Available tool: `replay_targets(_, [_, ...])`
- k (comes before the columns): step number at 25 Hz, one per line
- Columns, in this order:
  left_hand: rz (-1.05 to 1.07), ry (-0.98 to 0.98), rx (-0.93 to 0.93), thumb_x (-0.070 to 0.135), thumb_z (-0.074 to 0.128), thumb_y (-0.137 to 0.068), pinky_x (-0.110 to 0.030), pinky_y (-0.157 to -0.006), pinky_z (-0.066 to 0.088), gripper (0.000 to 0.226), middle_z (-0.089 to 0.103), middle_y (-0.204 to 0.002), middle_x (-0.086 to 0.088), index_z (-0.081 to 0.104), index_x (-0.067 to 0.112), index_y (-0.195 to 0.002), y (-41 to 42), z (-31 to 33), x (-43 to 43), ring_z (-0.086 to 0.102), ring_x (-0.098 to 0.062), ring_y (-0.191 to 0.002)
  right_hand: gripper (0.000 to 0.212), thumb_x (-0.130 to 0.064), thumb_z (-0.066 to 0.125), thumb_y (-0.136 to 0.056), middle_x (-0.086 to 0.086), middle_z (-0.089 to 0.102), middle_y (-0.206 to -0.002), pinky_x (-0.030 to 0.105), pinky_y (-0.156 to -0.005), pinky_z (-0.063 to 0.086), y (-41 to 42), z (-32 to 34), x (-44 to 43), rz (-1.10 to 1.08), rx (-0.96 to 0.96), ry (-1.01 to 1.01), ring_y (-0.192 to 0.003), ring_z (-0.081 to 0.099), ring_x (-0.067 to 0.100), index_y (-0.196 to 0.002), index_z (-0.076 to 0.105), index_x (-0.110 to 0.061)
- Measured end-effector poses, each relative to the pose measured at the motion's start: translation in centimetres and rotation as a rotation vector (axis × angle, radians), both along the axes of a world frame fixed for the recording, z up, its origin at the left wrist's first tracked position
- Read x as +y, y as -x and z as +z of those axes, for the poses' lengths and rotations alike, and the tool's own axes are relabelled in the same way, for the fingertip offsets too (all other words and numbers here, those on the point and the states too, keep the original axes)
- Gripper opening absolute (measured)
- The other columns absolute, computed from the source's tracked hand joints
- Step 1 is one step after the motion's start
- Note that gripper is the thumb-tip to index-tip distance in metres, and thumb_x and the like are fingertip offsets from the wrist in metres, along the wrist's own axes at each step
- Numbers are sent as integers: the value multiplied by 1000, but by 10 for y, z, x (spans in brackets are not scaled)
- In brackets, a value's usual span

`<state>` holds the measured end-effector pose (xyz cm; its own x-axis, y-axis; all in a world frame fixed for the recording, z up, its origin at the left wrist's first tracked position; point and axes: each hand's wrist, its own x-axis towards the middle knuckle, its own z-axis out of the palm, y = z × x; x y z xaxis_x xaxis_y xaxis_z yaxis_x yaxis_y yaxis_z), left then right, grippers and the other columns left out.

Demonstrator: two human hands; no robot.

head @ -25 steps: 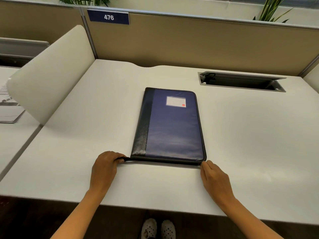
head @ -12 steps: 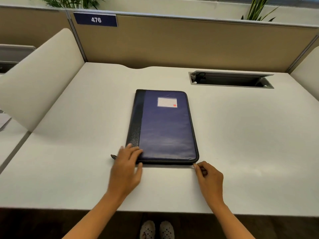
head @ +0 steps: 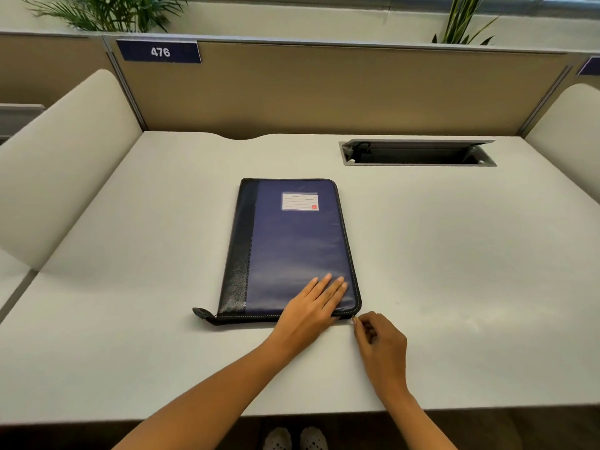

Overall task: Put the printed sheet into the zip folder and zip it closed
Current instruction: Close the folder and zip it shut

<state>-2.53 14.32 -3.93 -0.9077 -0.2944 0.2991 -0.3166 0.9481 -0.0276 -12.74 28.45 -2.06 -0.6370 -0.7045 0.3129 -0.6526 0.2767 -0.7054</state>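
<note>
A dark blue zip folder (head: 285, 241) with a black spine strip and a white label lies flat and closed in the middle of the white desk (head: 454, 271). A black strap tab (head: 202, 313) sticks out at its near left corner. My left hand (head: 311, 308) lies flat, fingers spread, on the folder's near right part. My right hand (head: 380, 345) pinches at the folder's near right corner, where the zip pull sits; the pull itself is too small to make out. No printed sheet is in view.
An open cable hatch (head: 418, 154) is set into the desk at the back right. Beige partition walls stand behind, with curved white dividers left (head: 65, 164) and right (head: 571, 131). The desk's front edge is close below my arms.
My left hand let go of the strap tab at the left corner and slid right across the folder's near edge. My right hand closed into a pinch at the right corner.
</note>
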Motion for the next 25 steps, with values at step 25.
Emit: replay_targets(25, [-133,-145,-18,50,36,-88,-35,-100,45,59,61,-130,-2,59,12,-127,13,15,-17,57,-21,-120,16,-1,70,-80,-8,62,-79,9,-64,40,59,-5,-42,80,-73,0,-72,56,4,-82,67,-16])
